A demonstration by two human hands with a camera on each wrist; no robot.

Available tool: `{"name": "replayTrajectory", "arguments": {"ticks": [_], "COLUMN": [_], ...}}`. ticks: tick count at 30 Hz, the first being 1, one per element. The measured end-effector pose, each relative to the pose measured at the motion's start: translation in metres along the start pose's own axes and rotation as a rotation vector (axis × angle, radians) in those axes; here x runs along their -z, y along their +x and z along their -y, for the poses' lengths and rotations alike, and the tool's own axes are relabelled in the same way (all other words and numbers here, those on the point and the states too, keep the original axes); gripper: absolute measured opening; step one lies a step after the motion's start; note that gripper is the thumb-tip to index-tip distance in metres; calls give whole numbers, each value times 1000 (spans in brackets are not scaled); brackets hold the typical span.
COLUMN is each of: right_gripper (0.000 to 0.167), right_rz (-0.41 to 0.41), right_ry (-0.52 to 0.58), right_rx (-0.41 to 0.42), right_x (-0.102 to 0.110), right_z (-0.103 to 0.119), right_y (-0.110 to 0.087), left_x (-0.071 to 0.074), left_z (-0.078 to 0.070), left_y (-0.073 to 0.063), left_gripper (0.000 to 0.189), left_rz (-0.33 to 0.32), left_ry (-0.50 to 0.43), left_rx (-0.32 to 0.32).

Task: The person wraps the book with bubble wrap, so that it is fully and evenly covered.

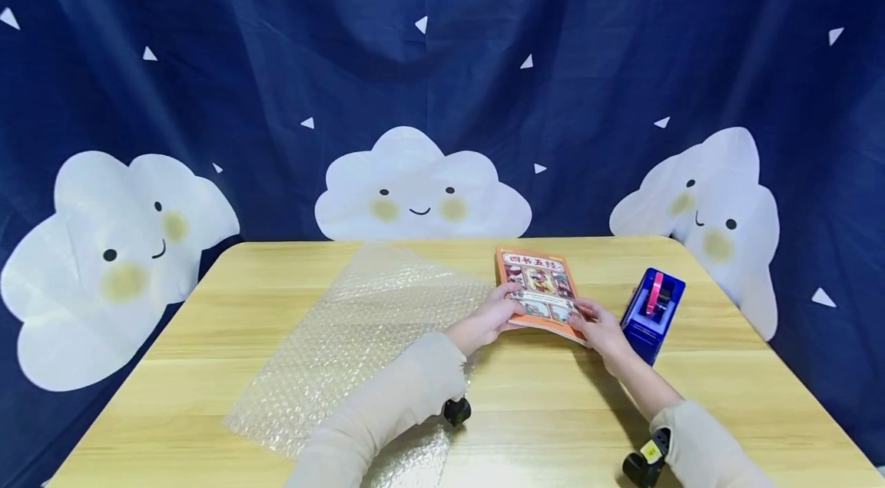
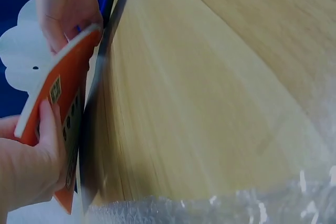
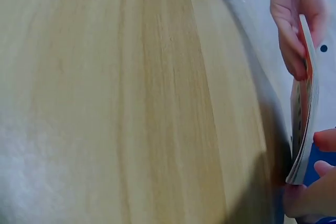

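An orange paperback book (image 1: pixel 539 284) with a picture cover is held between both hands above the table, tilted with its cover up. My left hand (image 1: pixel 492 313) grips its near left edge, fingers on top and another part underneath. At the near right corner my right hand (image 1: pixel 600 328) pinches the book. In the left wrist view the orange back cover (image 2: pixel 68 93) shows, with the left hand (image 2: pixel 34 166) wrapped over the edge. Seen from the right wrist, the page edges (image 3: pixel 311 108) bow slightly between the hands.
A sheet of bubble wrap (image 1: pixel 346 342) lies on the wooden table (image 1: pixel 553 426), partly under the left arm. Right of the book stands a blue tape dispenser (image 1: pixel 651 315) with a pink-red roll. A dark blue curtain (image 1: pixel 429 88) with cloud prints hangs behind.
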State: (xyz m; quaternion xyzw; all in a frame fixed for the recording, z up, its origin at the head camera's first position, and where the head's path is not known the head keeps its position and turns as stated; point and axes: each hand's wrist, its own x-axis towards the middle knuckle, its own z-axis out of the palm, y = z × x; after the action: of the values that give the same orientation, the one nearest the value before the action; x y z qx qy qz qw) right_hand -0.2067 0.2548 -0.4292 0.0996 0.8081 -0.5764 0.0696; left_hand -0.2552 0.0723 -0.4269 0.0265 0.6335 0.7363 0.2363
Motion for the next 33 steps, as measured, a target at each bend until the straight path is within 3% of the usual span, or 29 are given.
{"name": "replayTrajectory", "arguments": {"ticks": [5, 8, 16, 25, 33], "right_gripper": [54, 58, 67, 70, 71], "right_rz": [13, 50, 208, 252, 298], "right_ry": [121, 220, 560, 500, 563], "right_rx": [-31, -42, -48, 13, 63], "right_x": [2, 4, 17, 19, 18], "right_z": [-4, -4, -5, -7, -9], "right_y": [0, -2, 0, 3, 1], "left_x": [3, 6, 18, 30, 36], "left_z": [-3, -5, -12, -18, -18], "left_y": [0, -1, -3, -6, -8], "left_gripper": [81, 88, 89, 79, 72], "left_rz": [6, 4, 44, 119, 156], "left_ry": [33, 6, -61, -58, 32], "left_rx": [32, 44, 94, 83, 39]}}
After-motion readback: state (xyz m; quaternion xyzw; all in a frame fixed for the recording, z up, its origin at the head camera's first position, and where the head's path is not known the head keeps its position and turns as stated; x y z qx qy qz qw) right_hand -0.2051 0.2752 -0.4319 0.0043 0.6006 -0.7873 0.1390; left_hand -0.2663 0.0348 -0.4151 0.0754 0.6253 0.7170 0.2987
